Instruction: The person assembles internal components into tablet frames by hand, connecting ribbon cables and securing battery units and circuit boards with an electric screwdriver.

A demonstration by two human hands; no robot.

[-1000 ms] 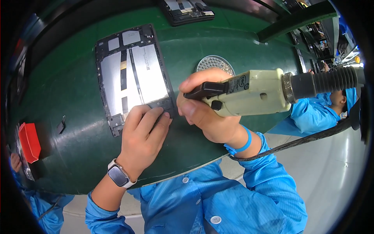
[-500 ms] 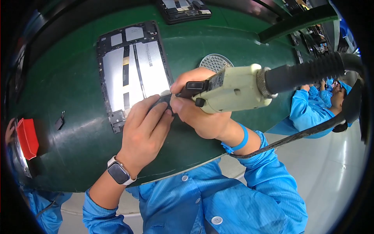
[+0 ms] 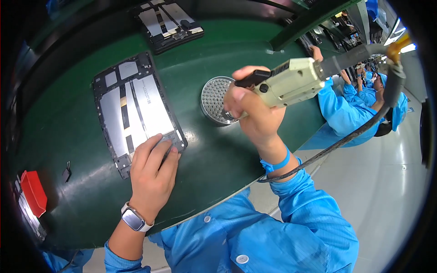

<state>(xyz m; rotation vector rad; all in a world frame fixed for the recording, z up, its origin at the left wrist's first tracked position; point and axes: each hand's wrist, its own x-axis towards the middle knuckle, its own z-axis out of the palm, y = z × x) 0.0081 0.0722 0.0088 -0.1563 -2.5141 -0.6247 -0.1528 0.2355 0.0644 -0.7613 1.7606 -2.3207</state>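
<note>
An opened tablet [image 3: 152, 98] lies on the green bench, its silver battery and dark frame showing. The fingers of my left hand [image 3: 154, 175] rest outstretched on its lower right corner. My right hand [image 3: 255, 102] is wrapped round a pale green electric screwdriver [image 3: 296, 82] with a black lever and a thick cable at its back end. The driver's tip end points down at a round metal dish [image 3: 216, 95], whose top is pierced with many small holes. My fingers cover part of the dish, and the bit itself is too hidden to make out.
Another opened tablet [image 3: 168, 25] lies at the back of the bench. To the left are a red tray [image 3: 34, 193] and a small black part [image 3: 67, 173]. The driver's cable [image 3: 318, 157] loops over my right forearm. Co-workers in blue [image 3: 339, 107] sit at the right.
My right hand has moved the screwdriver from the tablet's lower right corner to the holed dish. My left hand stays on the tablet. The whole view has shifted.
</note>
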